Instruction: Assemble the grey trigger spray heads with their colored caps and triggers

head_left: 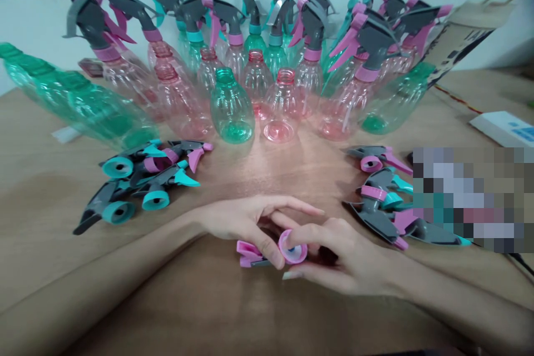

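Low over the front of the table, a pink and grey spray head (293, 247) is between both hands, its pink collar turned up and its trigger pointing left. My left hand (246, 223) is closed on it, the thumb against the collar's left side. From the right, my right hand (344, 256) grips the collar, with the index finger at its opening and the thumb below. Neither hand touches a bottle. Just beyond the hands stand an uncapped green bottle (232, 105) and an uncapped pink bottle (280, 108).
Loose spray heads lie in a left pile (156, 200) and a right pile (373, 193). Many bottles, several with sprayers, line the back of the wooden table (175, 289). A beige tumbler (459, 33) and a white box (507, 130) are at the right.
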Tool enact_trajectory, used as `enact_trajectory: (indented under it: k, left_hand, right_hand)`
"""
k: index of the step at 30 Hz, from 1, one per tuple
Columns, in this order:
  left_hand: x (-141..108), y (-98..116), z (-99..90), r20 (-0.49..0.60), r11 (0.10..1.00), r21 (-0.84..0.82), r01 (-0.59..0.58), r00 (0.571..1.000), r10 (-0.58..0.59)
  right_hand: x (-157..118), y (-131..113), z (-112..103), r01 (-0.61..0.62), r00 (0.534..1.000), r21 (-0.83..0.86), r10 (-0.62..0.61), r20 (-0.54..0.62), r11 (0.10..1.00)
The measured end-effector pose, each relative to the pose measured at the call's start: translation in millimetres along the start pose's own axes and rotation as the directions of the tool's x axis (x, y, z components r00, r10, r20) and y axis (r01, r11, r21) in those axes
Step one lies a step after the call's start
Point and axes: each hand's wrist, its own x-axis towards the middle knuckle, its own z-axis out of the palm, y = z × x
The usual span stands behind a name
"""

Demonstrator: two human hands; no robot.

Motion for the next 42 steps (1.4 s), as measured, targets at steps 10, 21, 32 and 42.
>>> enact_trajectory:
  k: [10, 21, 32, 42]
  left_hand:
    - [1.1, -2.7, -0.8, 0.014, 1.000, 0.017, -0.022, 1.000, 0.021]
    - [-1.1, -3.6, 2.9, -0.060, 0.999, 0.008, -0.047, 0.997, 0.048]
    - [14.9, 12.3, 19.3, -0.526, 0.946, 0.303, -0.110, 0.809, 0.263]
    - [144.8, 47.6, 30.1, -0.587, 0.793, 0.501, -0.347, 0.537, 0.606]
  right_hand:
    - [6.6, -4.6, -8.7, -0.071, 0.975, -0.089, 0.088, 0.202, 0.994]
    - [-2.5, -2.7, -6.4, -0.014, 1.000, -0.114, 0.012, -0.012, 0.993]
    - [-1.5, -22.3, -39.1, -0.016, 0.912, -0.317, -0.117, -0.393, 0.948]
    - [-27.7, -47.6, -85.4, -0.242, 0.587, -0.165, 0.009, -0.810, 0.956]
